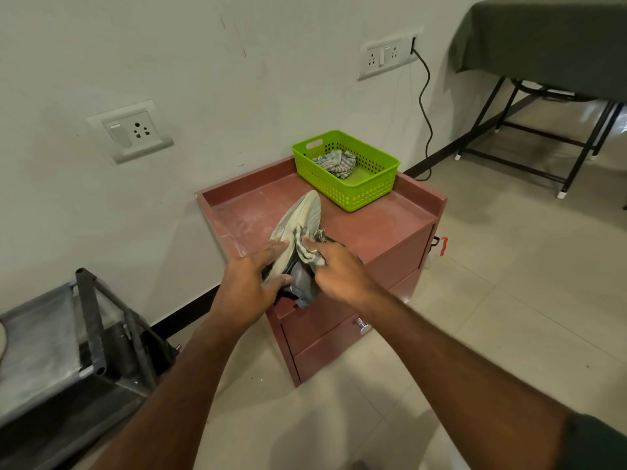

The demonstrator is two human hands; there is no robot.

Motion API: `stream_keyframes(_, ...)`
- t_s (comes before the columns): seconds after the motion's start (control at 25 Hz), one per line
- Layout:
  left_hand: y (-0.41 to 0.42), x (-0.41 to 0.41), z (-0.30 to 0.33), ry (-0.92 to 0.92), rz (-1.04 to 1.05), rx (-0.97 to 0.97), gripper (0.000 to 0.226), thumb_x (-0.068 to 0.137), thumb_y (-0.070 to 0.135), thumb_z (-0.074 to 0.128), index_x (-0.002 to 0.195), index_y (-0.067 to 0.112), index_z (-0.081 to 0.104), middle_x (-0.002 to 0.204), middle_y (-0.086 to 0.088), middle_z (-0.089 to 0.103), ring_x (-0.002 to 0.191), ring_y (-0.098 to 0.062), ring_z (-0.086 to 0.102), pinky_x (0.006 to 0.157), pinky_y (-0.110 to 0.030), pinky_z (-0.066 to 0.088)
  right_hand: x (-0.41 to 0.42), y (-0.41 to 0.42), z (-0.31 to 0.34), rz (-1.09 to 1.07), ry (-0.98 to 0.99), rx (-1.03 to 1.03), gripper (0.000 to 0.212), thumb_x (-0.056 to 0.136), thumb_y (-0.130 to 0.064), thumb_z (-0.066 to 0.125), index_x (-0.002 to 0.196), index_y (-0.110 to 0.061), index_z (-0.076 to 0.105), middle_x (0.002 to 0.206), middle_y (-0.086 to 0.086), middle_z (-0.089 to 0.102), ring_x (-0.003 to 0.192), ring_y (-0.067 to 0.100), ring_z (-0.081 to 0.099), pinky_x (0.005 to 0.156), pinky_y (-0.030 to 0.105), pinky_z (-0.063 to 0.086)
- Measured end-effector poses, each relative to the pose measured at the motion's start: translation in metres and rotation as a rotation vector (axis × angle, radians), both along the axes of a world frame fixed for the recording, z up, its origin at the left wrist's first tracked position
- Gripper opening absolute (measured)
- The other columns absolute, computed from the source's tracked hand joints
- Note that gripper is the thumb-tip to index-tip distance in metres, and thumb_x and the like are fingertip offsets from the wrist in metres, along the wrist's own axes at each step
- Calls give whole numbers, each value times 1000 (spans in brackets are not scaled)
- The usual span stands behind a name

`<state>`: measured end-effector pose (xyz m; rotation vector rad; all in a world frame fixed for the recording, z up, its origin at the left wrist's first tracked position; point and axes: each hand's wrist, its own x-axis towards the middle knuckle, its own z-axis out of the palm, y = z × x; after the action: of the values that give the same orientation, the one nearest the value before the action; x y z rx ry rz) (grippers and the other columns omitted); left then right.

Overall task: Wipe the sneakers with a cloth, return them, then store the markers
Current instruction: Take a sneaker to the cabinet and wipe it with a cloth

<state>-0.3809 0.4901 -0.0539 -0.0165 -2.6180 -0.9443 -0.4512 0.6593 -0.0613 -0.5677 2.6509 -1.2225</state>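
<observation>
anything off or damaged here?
Nothing broken or spilled. The red cabinet top is scuffed with whitish dust near its left edge. A second crumpled cloth sits in the green basket.

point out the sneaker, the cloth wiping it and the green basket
sneaker (302, 215): head view, on its pale sole.
cloth (307, 254): head view, on the striped fold by the right hand.
green basket (364, 195): head view, on its front wall.

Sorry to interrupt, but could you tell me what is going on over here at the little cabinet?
A person is cleaning a sneaker held above a small red cabinet. The left hand grips the shoe near its heel, sole turned up, while the right hand presses a striped cloth against it. A green basket at the back of the cabinet top holds another crumpled cloth. No markers show.
</observation>
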Motion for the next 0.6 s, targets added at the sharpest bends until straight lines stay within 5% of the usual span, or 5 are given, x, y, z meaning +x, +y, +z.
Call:
stream_keyframes(0.08, 1, 1, 1, -14, 10, 15, 62, 79, 12, 83, 136, 19, 60, 142, 3, 54, 126, -6, 53, 110, -29, 44, 13, 17, 4, 149, -49, 53, 42, 92, -6, 55, 122, -30, 71, 103, 3, 74, 75, 17, 64, 54, 25, 46)
stream_keyframes(0.16, 2, 2, 0, -28, 10, 10, 62, 79, 12, 83, 136, 20, 61, 143, 0, 54, 130, -9, 53, 111, -30, 42, 25, 27, 15, 179, -76, 68, 21, 89, -5, 60, 88, -15, 78, 78, -1, 73, 64, 12, 64, 58, 38, 53)
stream_keyframes(0.28, 2, 3, 0, -22, 10, 8, 62, 80, 12, 82, 137, 22, 60, 143, -1, 54, 128, -13, 56, 109, -36, 45, 18, 31, 38, -201, -139, -247, 34, 85, 4, 53, 61, -17, 64, 59, -5, 61, 51, 4, 60, 43, 16, 42)
stream_keyframes(0.44, 1, 5, 2, -62, 11, 46, 67, 80, 14, 82, 141, 25, 56, 131, 4, 65, 102, -10, 66, 97, -26, 51, -3, 37, 31, -576, 70, -367, 23, 86, 1, 52, 82, -14, 70, 76, -1, 63, 73, 21, 59, 52, 29, 37)
stream_keyframes(0.6, 0, 5, 3, -83, 13, 82, 69, 78, 15, 83, 141, 26, 56, 120, 4, 70, 93, -6, 66, 91, -25, 54, -29, 24, 2, -463, 22, -319, 57, 87, 4, 50, 141, -14, 57, 131, 2, 65, 120, 24, 59, 90, 26, 46)
